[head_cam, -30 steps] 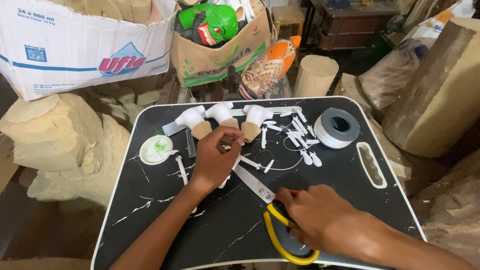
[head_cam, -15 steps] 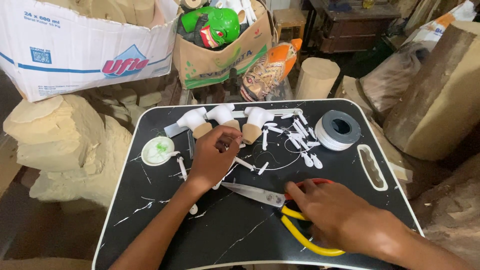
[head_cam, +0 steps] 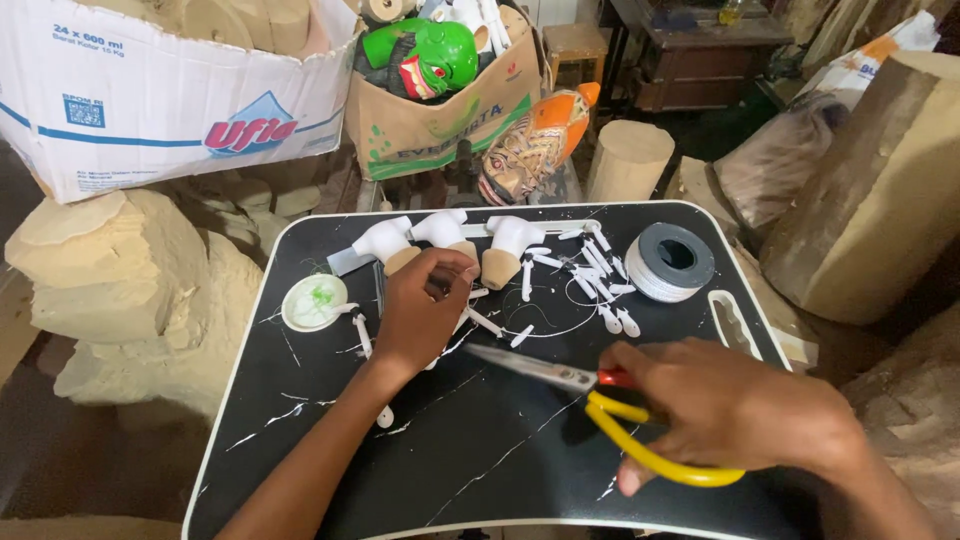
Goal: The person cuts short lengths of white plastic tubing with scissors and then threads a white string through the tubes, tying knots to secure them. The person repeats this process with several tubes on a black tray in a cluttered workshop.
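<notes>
My right hand (head_cam: 730, 410) grips yellow-handled scissors (head_cam: 560, 375), blades pointing left over the black marbled tray table (head_cam: 480, 460). Further up the tray, my left hand (head_cam: 425, 310) rests with fingers curled around something small and white that its fingers mostly hide. Just above this hand stand three white carved pieces with bare wooden bases (head_cam: 440, 235). Several small white sticks (head_cam: 590, 265) and a thin white thread lie scattered to the right of it.
A grey tape roll (head_cam: 670, 262) sits at the tray's back right, a round white lid with green paint (head_cam: 313, 302) at its left. Cardboard boxes (head_cam: 180, 90), a green mask (head_cam: 430, 55), an orange painted carving (head_cam: 530, 145) and raw wood blocks (head_cam: 870, 190) surround the tray.
My right hand has slid the scissors right and turned the blades to point left. My left hand stays near the white carved pieces, fingers shifting slightly.
</notes>
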